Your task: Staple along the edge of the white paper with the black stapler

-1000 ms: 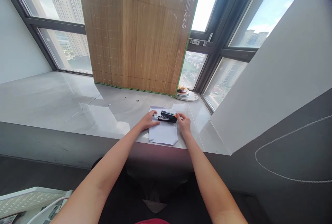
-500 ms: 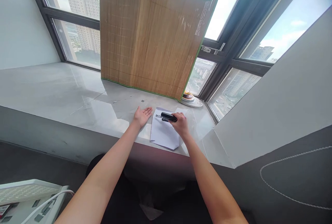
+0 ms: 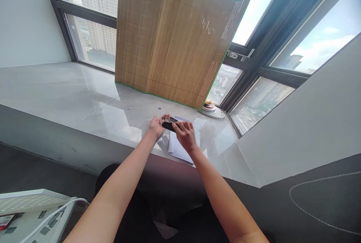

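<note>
A black stapler (image 3: 168, 123) is held just above the left edge of a stack of white paper (image 3: 183, 146) on a grey marble window ledge (image 3: 84, 100). My right hand (image 3: 184, 135) is closed around the stapler's rear end. My left hand (image 3: 157, 125) meets its front tip, palm up, with the fingers curled under it. Most of the stapler is hidden by my fingers.
A folded bamboo mat (image 3: 175, 40) with green edging stands on the ledge behind my hands. A small stack of round plates (image 3: 211, 109) sits at the window corner. Tiny staples (image 3: 159, 108) lie on the ledge. A white device with a cable (image 3: 34, 213) is at lower left.
My right hand carried the stapler left, off the paper's middle to its left edge. My left hand, open and flat on the ledge half a second ago, now cups the stapler's front end.
</note>
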`<state>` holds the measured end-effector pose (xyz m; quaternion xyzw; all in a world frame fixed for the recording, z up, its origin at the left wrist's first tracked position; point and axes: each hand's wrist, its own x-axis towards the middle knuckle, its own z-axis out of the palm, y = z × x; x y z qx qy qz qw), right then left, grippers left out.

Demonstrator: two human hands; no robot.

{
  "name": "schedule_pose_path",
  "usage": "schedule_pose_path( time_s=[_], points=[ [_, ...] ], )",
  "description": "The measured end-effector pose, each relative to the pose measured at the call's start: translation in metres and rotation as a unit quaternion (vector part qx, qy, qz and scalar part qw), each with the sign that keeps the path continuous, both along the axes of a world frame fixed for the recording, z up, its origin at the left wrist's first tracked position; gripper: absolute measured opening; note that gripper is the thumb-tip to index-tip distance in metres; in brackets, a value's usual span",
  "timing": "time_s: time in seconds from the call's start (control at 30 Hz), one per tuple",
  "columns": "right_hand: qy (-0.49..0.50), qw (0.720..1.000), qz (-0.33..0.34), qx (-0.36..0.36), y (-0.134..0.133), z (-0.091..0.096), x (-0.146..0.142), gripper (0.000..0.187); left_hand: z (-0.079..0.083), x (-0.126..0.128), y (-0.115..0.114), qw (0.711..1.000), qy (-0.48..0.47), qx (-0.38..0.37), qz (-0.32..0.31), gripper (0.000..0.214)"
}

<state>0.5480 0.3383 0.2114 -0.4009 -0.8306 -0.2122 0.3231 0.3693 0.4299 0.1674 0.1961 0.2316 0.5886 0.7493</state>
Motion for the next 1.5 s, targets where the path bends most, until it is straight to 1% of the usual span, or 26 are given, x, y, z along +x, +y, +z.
schedule_pose_path(
  time_s=[0.07, 0.1, 0.17, 0.23, 0.3, 0.33, 0.4, 0.47, 0.5, 0.57, 0.6, 0.63, 0.7, 0.73, 0.77, 0.83, 0.9, 0.97, 1.07, 1.13, 1.2, 1.27, 1.33, 1.4, 1.43, 1.5],
  points=[
    [0.106, 0.992, -0.061, -0.022, 0.001, 0.0, 0.012, 0.026, -0.001, 0.0, -0.001, 1.0, -0.003, 0.008, 0.003, 0.057],
    [0.167, 0.981, -0.093, -0.039, 0.003, -0.001, 0.02, 0.021, -0.001, 0.0, -0.002, 1.0, -0.003, 0.012, 0.003, 0.057],
    [0.283, 0.943, -0.144, -0.098, 0.01, -0.007, 0.042, 0.021, 0.001, -0.001, -0.004, 1.0, -0.008, 0.023, 0.002, 0.056],
    [0.368, 0.899, -0.164, -0.172, 0.017, -0.017, 0.066, 0.03, 0.004, -0.001, -0.007, 0.999, -0.02, 0.042, -0.008, 0.058],
    [0.411, 0.866, -0.168, -0.228, 0.023, -0.029, 0.088, 0.037, 0.01, -0.001, -0.01, 0.997, -0.033, 0.069, -0.025, 0.061],
    [0.419, 0.858, -0.17, -0.245, 0.025, -0.035, 0.097, 0.039, 0.013, -0.001, -0.013, 0.995, -0.039, 0.082, -0.037, 0.063],
    [0.417, 0.85, -0.174, -0.269, 0.025, -0.043, 0.108, 0.04, 0.02, -0.001, -0.018, 0.991, -0.047, 0.106, -0.062, 0.07],
    [0.404, 0.854, -0.184, -0.271, 0.022, -0.043, 0.108, 0.04, 0.027, 0.0, -0.025, 0.989, -0.038, 0.121, -0.079, 0.075],
    [0.393, 0.864, -0.192, -0.251, 0.02, -0.039, 0.103, 0.041, 0.03, 0.0, -0.027, 0.988, -0.028, 0.126, -0.084, 0.077],
    [0.355, 0.896, -0.196, -0.183, 0.015, -0.024, 0.084, 0.038, 0.035, 0.001, -0.032, 0.987, -0.002, 0.131, -0.09, 0.08],
    [0.328, 0.915, -0.185, -0.145, 0.013, -0.015, 0.07, 0.034, 0.036, 0.001, -0.033, 0.986, 0.007, 0.134, -0.094, 0.081],
    [0.294, 0.935, -0.156, -0.122, 0.012, -0.005, 0.054, 0.026, 0.037, 0.002, -0.034, 0.985, 0.013, 0.14, -0.101, 0.082],
    [0.221, 0.965, -0.061, -0.128, 0.014, 0.013, 0.018, 0.012, 0.036, 0.001, -0.034, 0.983, 0.023, 0.148, -0.109, 0.085],
    [0.191, 0.971, -0.025, -0.141, 0.016, 0.02, 0.0, 0.011, 0.034, 0.0, -0.033, 0.983, 0.033, 0.147, -0.109, 0.086],
    [0.173, 0.973, -0.006, -0.153, 0.02, 0.025, -0.016, 0.013, 0.032, -0.001, -0.032, 0.983, 0.05, 0.141, -0.106, 0.087],
    [0.152, 0.973, 0.009, -0.175, 0.029, 0.03, -0.04, 0.018, 0.029, -0.003, -0.029, 0.984, 0.09, 0.119, -0.097, 0.088],
    [0.151, 0.971, 0.006, -0.185, 0.038, 0.028, -0.052, 0.022, 0.025, -0.004, -0.027, 0.984, 0.104, 0.101, -0.099, 0.086],
    [0.158, 0.969, 0.0, -0.189, 0.045, 0.023, -0.054, 0.022, 0.023, -0.005, -0.025, 0.987, 0.074, 0.094, -0.11, 0.082],
    [0.17, 0.966, 0.002, -0.193, 0.051, 0.017, -0.049, 0.02, 0.022, -0.003, -0.023, 0.987, -0.008, 0.087, -0.138, 0.078],
    [0.179, 0.965, 0.009, -0.192, 0.049, 0.017, -0.046, 0.02, 0.022, -0.002, -0.023, 0.983, -0.051, 0.082, -0.155, 0.077],
    [0.191, 0.963, 0.018, -0.188, 0.046, 0.02, -0.041, 0.019, 0.022, -0.002, -0.022, 0.979, -0.074, 0.087, -0.169, 0.078],
    [0.207, 0.962, 0.022, -0.179, 0.041, 0.027, -0.028, 0.019, 0.023, -0.001, -0.023, 0.976, -0.08, 0.102, -0.178, 0.081],
    [0.232, 0.959, 0.016, -0.161, 0.038, 0.033, -0.003, 0.019, 0.024, -0.001, -0.024, 0.972, -0.077, 0.119, -0.187, 0.084],
    [0.27, 0.953, -0.008, -0.135, 0.038, 0.034, 0.036, 0.019, 0.025, -0.001, -0.024, 0.97, -0.074, 0.131, -0.19, 0.086],
    [0.289, 0.949, -0.031, -0.123, 0.04, 0.032, 0.06, 0.02, 0.025, -0.001, -0.025, 0.97, -0.072, 0.135, -0.189, 0.086],
    [0.312, 0.937, -0.105, -0.121, 0.045, 0.022, 0.111, 0.02, 0.026, 0.0, -0.025, 0.97, -0.068, 0.139, -0.187, 0.084]
  ],
)
